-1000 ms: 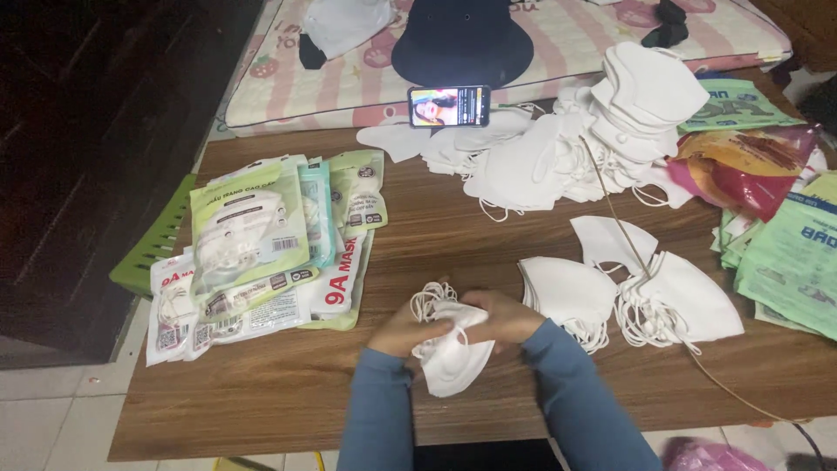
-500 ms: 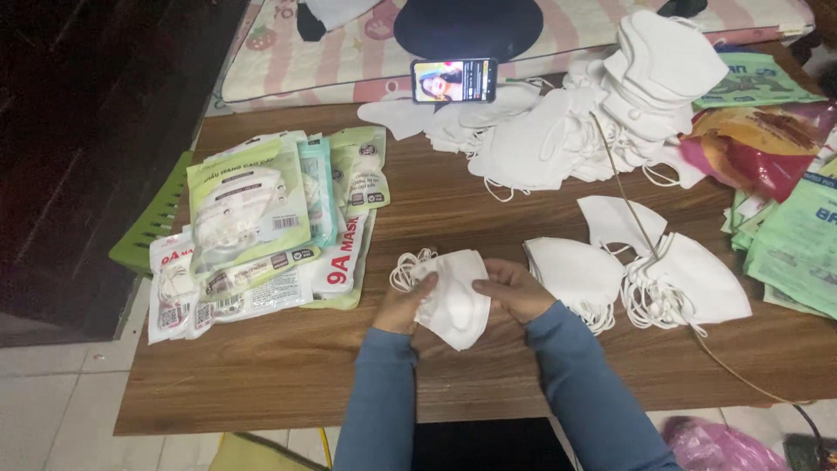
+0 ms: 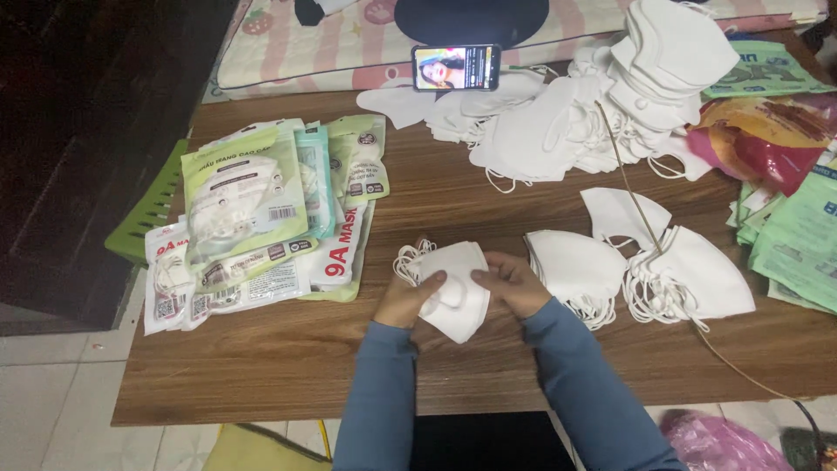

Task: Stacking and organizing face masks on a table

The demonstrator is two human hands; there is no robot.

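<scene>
Both hands, left hand (image 3: 408,299) and right hand (image 3: 513,283), are gripping a small stack of white masks (image 3: 453,286) from opposite sides, seemingly squaring it above the tabletop (image 3: 288,358).

A phone (image 3: 456,67) leans against a striped cushion (image 3: 540,22), with packaged masks (image 3: 253,209) and green bags (image 3: 798,235) on the wooden table (image 3: 261,358).
</scene>
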